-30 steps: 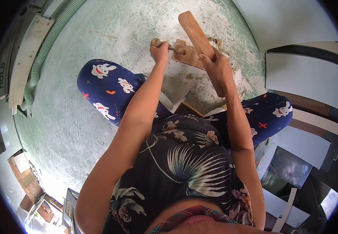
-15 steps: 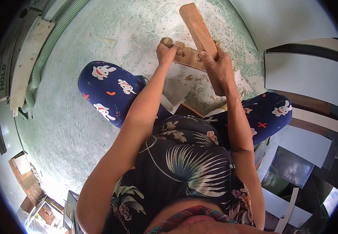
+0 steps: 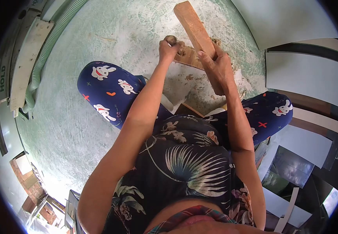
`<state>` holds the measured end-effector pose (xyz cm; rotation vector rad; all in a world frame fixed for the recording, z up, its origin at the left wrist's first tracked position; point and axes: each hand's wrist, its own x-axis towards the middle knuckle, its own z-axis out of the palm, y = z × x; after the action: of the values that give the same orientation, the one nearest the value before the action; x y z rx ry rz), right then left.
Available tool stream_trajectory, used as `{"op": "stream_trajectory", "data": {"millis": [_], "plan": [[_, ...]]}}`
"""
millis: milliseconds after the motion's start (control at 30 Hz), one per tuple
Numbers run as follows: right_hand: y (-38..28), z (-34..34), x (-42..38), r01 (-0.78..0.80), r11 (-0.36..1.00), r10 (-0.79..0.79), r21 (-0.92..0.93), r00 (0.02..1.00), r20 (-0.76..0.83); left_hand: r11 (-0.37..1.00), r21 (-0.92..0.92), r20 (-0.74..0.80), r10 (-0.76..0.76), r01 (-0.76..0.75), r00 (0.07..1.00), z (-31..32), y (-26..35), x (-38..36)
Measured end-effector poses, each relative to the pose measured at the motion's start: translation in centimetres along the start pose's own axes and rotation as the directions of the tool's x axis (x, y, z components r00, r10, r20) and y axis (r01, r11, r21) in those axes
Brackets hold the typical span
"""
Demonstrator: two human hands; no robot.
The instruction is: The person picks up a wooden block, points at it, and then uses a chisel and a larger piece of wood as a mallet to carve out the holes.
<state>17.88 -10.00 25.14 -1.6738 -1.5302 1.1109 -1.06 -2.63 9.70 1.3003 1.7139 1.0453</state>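
Note:
My left hand (image 3: 169, 50) is closed around a short, round, brownish piece (image 3: 171, 39) whose end shows above the fist; what it is I cannot make out. My right hand (image 3: 218, 67) grips a long reddish-brown wooden block (image 3: 194, 27) near its middle, with the far end raised and tilted up to the left. Between and beyond my hands a flat brown board (image 3: 188, 57) lies on the floor, with crumbly tan bits on it. My left fist is at the board's left end, and my right hand partly hides its right end.
My bent knees in blue trousers (image 3: 110, 93) stand on both sides. A ribbed green hose (image 3: 44, 58) and long boards (image 3: 28, 62) run along the left. Panels (image 3: 305, 74) lie stacked at the right. A small wooden edge (image 3: 190, 110) shows near my lap.
My left hand has moved slightly to the right over the board, with the round piece still in it. The wooden block's upper end has shifted a little left and up.

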Motion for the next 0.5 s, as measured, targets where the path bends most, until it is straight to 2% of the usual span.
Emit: {"op": "stream_trajectory", "data": {"millis": [67, 167, 267, 367, 500], "plan": [[0.0, 0.0, -0.1, 0.002, 1.000, -0.002, 0.018, 1.000, -0.013, 1.000, -0.004, -0.029, 0.001, -0.002, 1.000, 0.1, 0.0, -0.1], [-0.1, -0.2, 0.0, 0.003, 1.000, -0.003, 0.016, 1.000, -0.024, 0.995, 0.091, -0.056, 0.055, -0.049, 0.997, 0.0, 1.6, -0.7], [0.1, -0.2, 0.0, 0.001, 1.000, 0.000, 0.017, 1.000, -0.031, 0.990, 0.124, -0.024, 0.073, -0.070, 0.997, 0.2, 2.2, -0.8], [0.2, -0.3, 0.1, 0.015, 1.000, -0.014, 0.017, 0.999, -0.032, 0.995, 0.071, 0.083, 0.066, -0.072, 0.994, 0.2, 2.2, -0.7], [0.0, -0.4, 0.0, 0.017, 1.000, -0.017, 0.017, 0.999, -0.027, 0.993, 0.058, 0.108, 0.092, -0.098, 0.990, 0.3, 2.3, -0.7]]}}
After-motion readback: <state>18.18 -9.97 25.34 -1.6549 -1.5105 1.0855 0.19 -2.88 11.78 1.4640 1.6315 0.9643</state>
